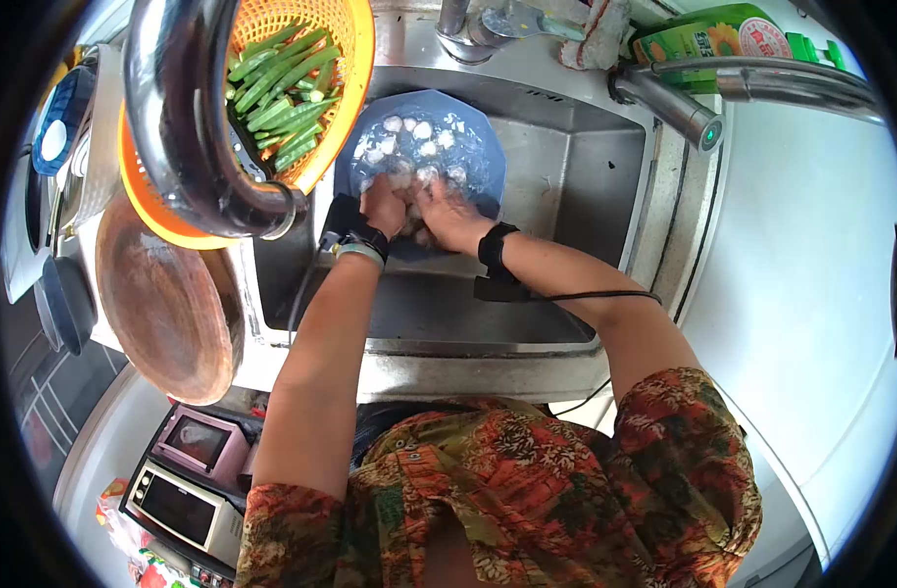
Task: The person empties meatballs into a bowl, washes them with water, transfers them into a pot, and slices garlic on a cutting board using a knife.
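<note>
A blue angular basin (487, 147) stands in the steel sink (605, 181), holding water and several small, round, whitish mushrooms (422, 129). My left hand (384, 206) is in the basin on the left, its fingers curled inward among the mushrooms; what lies in its grasp is hidden. Close beside it, my right hand (450, 218) reaches in from the right. Motion and water blur its fingers, so its grip is unclear. More mushrooms show between and just beyond both hands.
Left of the sink, an orange colander (358, 59) holds cut okra (284, 83), with a dark curved pipe (164, 118) in front. A round wooden board (164, 294) lies nearer. A spout (684, 122) overhangs the right rim; a green bottle (703, 44) stands behind. Cables trail from both wrists.
</note>
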Demonstrator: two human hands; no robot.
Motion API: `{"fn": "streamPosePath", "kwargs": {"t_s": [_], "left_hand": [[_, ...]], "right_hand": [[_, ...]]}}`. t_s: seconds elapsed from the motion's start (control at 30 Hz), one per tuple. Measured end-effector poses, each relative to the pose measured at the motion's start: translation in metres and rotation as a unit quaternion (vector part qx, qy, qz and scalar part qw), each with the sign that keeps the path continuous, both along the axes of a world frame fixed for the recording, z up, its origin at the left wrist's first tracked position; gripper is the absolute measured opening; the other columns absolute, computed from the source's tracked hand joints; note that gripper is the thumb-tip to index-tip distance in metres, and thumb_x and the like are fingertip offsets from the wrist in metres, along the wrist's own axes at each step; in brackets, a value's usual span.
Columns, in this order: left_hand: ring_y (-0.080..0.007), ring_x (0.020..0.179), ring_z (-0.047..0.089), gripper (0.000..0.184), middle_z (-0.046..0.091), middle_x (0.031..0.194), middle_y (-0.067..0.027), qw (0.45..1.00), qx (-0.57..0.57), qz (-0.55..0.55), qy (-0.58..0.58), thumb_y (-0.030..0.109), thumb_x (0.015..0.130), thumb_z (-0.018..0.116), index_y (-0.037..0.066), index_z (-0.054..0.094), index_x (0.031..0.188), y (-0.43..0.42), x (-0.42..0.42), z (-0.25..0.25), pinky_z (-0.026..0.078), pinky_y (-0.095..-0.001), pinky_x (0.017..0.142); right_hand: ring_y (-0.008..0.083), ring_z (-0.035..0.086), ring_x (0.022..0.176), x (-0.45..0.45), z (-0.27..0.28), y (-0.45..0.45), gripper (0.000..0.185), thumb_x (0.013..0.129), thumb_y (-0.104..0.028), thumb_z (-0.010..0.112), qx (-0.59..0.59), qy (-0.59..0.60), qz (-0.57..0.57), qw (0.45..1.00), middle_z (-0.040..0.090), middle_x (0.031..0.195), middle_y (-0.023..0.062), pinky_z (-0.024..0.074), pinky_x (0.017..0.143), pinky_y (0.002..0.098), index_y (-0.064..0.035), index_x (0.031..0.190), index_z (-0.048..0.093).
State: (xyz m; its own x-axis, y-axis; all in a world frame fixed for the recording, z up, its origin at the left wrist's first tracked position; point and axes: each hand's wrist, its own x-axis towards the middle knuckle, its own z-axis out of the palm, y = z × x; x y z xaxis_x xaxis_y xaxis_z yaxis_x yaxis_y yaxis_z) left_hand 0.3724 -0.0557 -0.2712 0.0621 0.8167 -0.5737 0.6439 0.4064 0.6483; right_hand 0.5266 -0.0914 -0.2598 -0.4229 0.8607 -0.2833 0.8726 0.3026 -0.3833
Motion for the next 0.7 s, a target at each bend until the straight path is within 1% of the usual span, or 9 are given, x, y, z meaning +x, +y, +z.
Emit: {"fn": "streamPosePath", "kwargs": {"t_s": [0.03,0.13,0.23,0.3,0.37,0.47,0.57,0.63,0.7], "left_hand": [[-0.039,0.089,0.064,0.03,0.067,0.09,-0.0222,0.994,0.088,0.024,0.065,0.015,0.08,0.064,0.0,0.06,0.107,0.0,0.001,-0.002,0.051,-0.0429,0.076],[-0.0383,0.092,0.063,0.03,0.067,0.093,-0.0209,0.987,0.095,0.021,0.128,0.016,0.08,0.065,0.0,0.058,0.105,0.013,-0.001,0.005,0.05,-0.0436,0.078],[-0.0375,0.1,0.06,0.043,0.065,0.101,-0.0211,0.978,0.183,0.077,0.063,0.02,0.078,0.071,0.0,0.056,0.113,0.021,-0.013,-0.019,0.047,-0.0429,0.088],[-0.0367,0.107,0.057,0.054,0.062,0.11,-0.0208,0.954,0.278,0.099,0.046,0.021,0.075,0.075,-0.001,0.054,0.119,0.029,-0.016,-0.012,0.044,-0.0407,0.093],[-0.037,0.116,0.051,0.072,0.052,0.126,-0.0216,0.976,0.18,0.117,-0.03,0.02,0.071,0.078,0.004,0.045,0.132,0.032,-0.015,-0.005,0.042,-0.0429,0.097],[-0.0365,0.128,0.041,0.101,0.026,0.146,-0.0196,0.98,0.081,-0.162,0.082,0.018,0.066,0.081,0.016,0.021,0.147,0.019,-0.013,-0.004,0.04,-0.0391,0.103],[-0.0363,0.129,0.04,0.099,0.022,0.147,-0.0192,0.984,0.025,-0.168,0.045,0.02,0.065,0.082,0.018,0.024,0.146,0.001,-0.016,-0.016,0.04,-0.0396,0.104],[-0.0354,0.12,0.05,0.082,0.039,0.139,-0.0198,0.98,0.063,-0.158,0.104,0.019,0.07,0.078,0.016,0.036,0.14,0.001,-0.016,-0.003,0.043,-0.039,0.101],[-0.0362,0.108,0.059,0.062,0.059,0.119,-0.0182,0.991,-0.083,-0.038,0.098,0.015,0.074,0.073,0.014,0.048,0.131,0.012,-0.013,-0.005,0.047,-0.0385,0.096]], "right_hand": [[0.0472,0.053,0.107,0.003,0.0,0.01,0.047,0.083,-0.006,0.051,0.0,-0.001,-0.001,1.0,0.037,0.137,0.0244,0.0474,0.084,0.053,-0.005,0.13,0.048],[0.0396,0.059,0.098,0.008,0.031,0.055,0.029,0.084,-0.006,0.051,-0.068,0.109,0.033,0.991,0.058,0.104,0.0231,0.0485,0.085,0.0454,-0.0047,0.112,0.058],[0.0337,0.051,0.108,0.008,0.043,0.087,0.035,0.084,-0.011,0.058,0.111,0.141,-0.011,0.984,0.054,0.116,0.0157,0.0437,0.089,0.0476,-0.0094,0.119,0.057],[0.0344,0.045,0.116,0.008,0.035,0.107,0.046,0.084,-0.016,0.06,0.041,0.14,-0.039,0.989,0.047,0.127,0.0158,0.0407,0.093,0.0512,-0.0118,0.128,0.049],[0.0351,0.04,0.124,0.003,0.029,0.105,0.058,0.083,-0.02,0.063,-0.029,0.137,-0.064,0.988,0.04,0.137,0.0159,0.0376,0.097,0.0548,-0.0142,0.137,0.042],[0.0413,0.015,0.138,-0.007,0.035,0.071,0.092,0.078,-0.035,0.07,-0.198,-0.024,0.031,0.979,0.004,0.156,0.0103,0.0207,0.103,0.0691,-0.0246,0.149,0.013],[0.0422,0.015,0.138,0.015,0.026,0.072,0.093,0.073,-0.031,0.072,-0.067,-0.09,0.107,0.988,0.007,0.155,0.0135,0.0219,0.103,0.0673,-0.0244,0.148,0.018],[0.042,0.015,0.138,0.016,0.0,0.054,0.083,0.073,-0.027,0.071,-0.002,-0.067,0.015,0.998,0.012,0.155,0.012,0.0254,0.103,0.0627,-0.0242,0.145,0.029],[0.0426,0.022,0.134,0.009,0.018,0.029,0.071,0.077,-0.02,0.065,-0.16,-0.093,0.068,0.98,0.017,0.153,0.0123,0.03,0.101,0.0588,-0.0185,0.142,0.035]]}}
